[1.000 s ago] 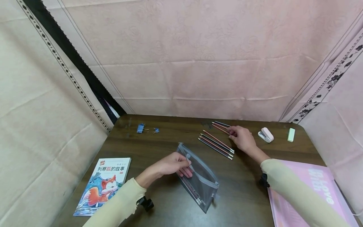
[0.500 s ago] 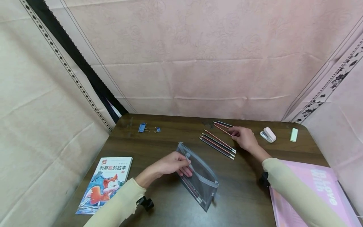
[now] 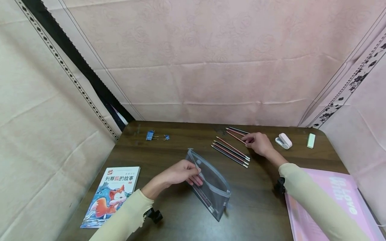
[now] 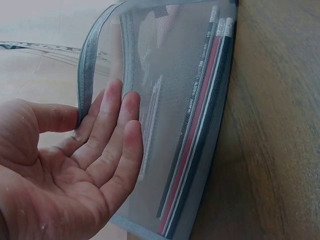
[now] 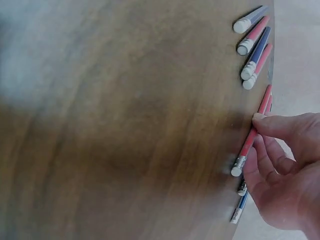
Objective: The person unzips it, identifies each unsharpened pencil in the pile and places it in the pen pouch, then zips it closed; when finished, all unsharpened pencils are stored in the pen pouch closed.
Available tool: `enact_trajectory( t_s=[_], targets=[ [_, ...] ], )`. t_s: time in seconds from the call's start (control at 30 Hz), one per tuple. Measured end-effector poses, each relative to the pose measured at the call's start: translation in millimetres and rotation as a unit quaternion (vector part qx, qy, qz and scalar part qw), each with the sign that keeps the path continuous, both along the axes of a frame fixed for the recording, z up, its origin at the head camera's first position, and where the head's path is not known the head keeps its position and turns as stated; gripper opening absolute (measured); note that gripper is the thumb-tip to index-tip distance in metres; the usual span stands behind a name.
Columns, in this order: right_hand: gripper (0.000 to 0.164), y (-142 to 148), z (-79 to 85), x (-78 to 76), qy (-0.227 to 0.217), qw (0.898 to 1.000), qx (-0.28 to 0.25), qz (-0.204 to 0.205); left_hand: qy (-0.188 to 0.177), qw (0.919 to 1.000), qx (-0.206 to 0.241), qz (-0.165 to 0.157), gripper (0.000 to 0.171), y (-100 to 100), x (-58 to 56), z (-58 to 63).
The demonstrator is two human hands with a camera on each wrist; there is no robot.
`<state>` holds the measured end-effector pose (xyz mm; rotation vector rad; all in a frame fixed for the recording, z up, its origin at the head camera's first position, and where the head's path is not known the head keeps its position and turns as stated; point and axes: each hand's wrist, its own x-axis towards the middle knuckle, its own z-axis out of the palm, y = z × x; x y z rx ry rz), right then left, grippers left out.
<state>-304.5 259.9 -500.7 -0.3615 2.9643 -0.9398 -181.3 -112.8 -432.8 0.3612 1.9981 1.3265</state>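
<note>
Left hand (image 3: pixel 182 172): thumb and finger closed on the rim of the pouch (image 3: pixel 214 195), seemingly to keep its mouth gaping.
Right hand (image 3: pixel 258 142): pinches 1 red pencil (image 5: pixel 248 141) near the far side of the table (image 3: pixel 253 207), probably for light control.
Inside pouch: 3 stored pencils (image 4: pixel 194 130) along 1 edge.
Pencil row (image 3: pixel 230 151): between both hands, within easy reach.
Versus 0.5 s ago: same grips, barely any movement.

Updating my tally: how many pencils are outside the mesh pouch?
7: four pencils in a row, one red pencil pinched by the right hand, two pencils partly behind it. More could be hidden there.
</note>
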Motion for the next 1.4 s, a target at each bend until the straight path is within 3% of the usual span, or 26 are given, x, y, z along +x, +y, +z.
enact_trajectory(
  t_s=[0.3, 0.5, 0.6, 0.73, 0.97, 1.07, 1.3, 1.4],
  targets=[
    [0.023, -3.3, 10.2, 9.0, 0.003, 1.0, 0.005, 0.003, -0.001, 1.0, 0.0, 0.001, 0.029, 1.4, 1.1, 1.1],
    [0.026, -11.0, 28.9, 21.9, 0.0, 0.997, -0.066, 0.039, 0.0, 1.0, 0.0, 0.002, 0.028, 2.3, 1.7, 1.2],
    [0.027, -16.2, 41.0, 30.6, -0.032, 0.989, -0.127, 0.068, 0.0, 1.0, 0.0, 0.002, 0.028, 3.4, 1.4, 1.0],
    [0.03, -26.6, 56.2, 44.6, -0.087, 0.971, -0.195, 0.108, -0.001, 1.0, 0.0, 0.0, 0.027, 4.9, 0.5, 1.1],
    [0.032, -53.8, 79.1, 72.8, -0.145, 0.947, -0.249, 0.144, -0.003, 1.0, 0.001, -0.002, 0.028, 6.5, -0.8, 2.6],
    [0.032, -64.7, 84.4, 85.6, -0.169, 0.939, -0.265, 0.141, -0.002, 1.0, 0.003, -0.004, 0.027, 7.0, -0.8, 3.4],
    [0.032, -89.5, 85.8, 116.7, -0.192, 0.934, -0.289, 0.08, 0.002, 0.9999, 0.011, -0.008, 0.028, 8.5, -0.8, 2.5],
    [0.034, -99.3, 84.1, 125.7, -0.202, 0.925, -0.314, 0.069, 0.002, 0.9998, 0.016, -0.009, 0.028, 9.5, -1.0, 1.7]
  ],
)
